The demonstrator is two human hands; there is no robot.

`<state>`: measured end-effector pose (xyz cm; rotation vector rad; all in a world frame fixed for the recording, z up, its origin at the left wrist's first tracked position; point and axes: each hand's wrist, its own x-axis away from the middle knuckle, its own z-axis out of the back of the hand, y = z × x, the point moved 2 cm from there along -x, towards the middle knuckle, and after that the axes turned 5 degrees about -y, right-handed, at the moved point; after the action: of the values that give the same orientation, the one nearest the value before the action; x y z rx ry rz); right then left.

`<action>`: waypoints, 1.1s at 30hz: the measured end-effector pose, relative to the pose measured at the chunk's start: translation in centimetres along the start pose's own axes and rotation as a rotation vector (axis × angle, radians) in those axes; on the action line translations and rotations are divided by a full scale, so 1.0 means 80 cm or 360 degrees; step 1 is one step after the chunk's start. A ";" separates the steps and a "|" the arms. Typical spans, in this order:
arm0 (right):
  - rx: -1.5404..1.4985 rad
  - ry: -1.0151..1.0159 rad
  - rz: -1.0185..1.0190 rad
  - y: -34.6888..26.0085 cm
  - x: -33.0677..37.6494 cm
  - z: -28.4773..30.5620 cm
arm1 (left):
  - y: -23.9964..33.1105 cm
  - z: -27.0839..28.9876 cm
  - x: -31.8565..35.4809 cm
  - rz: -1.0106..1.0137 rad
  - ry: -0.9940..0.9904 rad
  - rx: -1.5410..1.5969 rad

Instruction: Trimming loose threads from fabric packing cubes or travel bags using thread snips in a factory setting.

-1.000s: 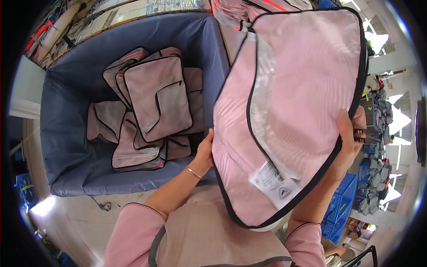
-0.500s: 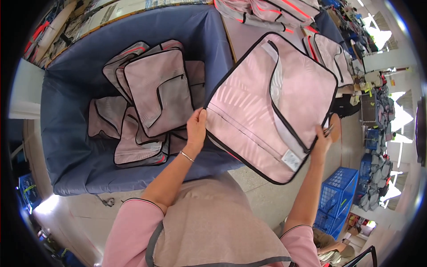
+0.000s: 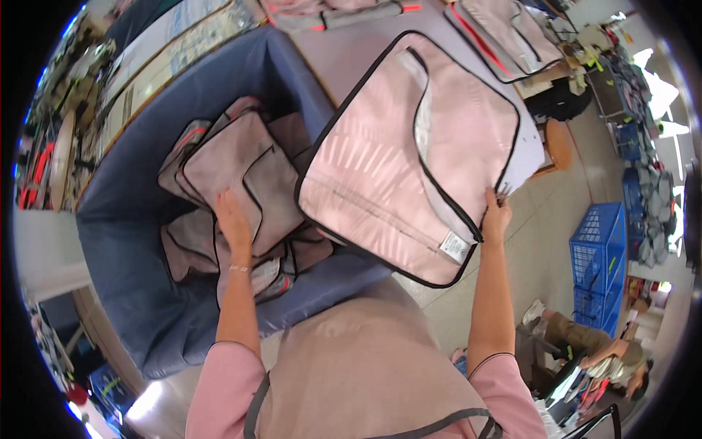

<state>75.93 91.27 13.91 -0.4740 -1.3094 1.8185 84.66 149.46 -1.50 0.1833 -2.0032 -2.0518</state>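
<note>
A large pink fabric panel point(image 3: 380, 146) with black piped edges, a curved zipper strip and a small white label lies tilted across the table's near edge and the bin rim. My right hand point(image 3: 496, 216) is closed on its right edge, and a small metal tool point(image 3: 502, 194) shows at its fingers. Inside the blue fabric-lined bin, my left hand point(image 3: 234, 223) rests on a similar pink panel point(image 3: 230, 157) on top of a pile. Its fingers look stretched out and touch the fabric near its lower left edge.
The blue bin point(image 3: 117, 285) stands at the left. Beyond lies a pale table point(image 3: 344, 58) with more pink pieces point(image 3: 504, 36) at the back. To the right are a round brown stool point(image 3: 557, 146) and blue plastic crates point(image 3: 598, 249). Another person point(image 3: 603, 351) is at the lower right.
My left hand has let go of the large panel's left corner and moved left onto the pile in the bin. My right hand still holds the panel, and the view has turned.
</note>
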 end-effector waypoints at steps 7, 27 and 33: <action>-0.0034 0.0057 -0.0076 0.014 0.019 0.016 | 0.219 -0.255 0.056 -0.0480 -0.0901 -0.0402; 0.0066 0.0533 0.0609 -0.147 0.001 0.108 | 0.380 -0.364 0.058 -0.1265 -0.0447 -0.0704; -0.0271 0.0777 0.1036 -0.257 -0.189 0.101 | 0.500 -0.522 -0.057 -0.1834 0.0026 -0.0712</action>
<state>87.43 76.86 33.33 -1.4719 -1.0274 1.9110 104.55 110.24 36.27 1.5208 -1.4346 -3.0000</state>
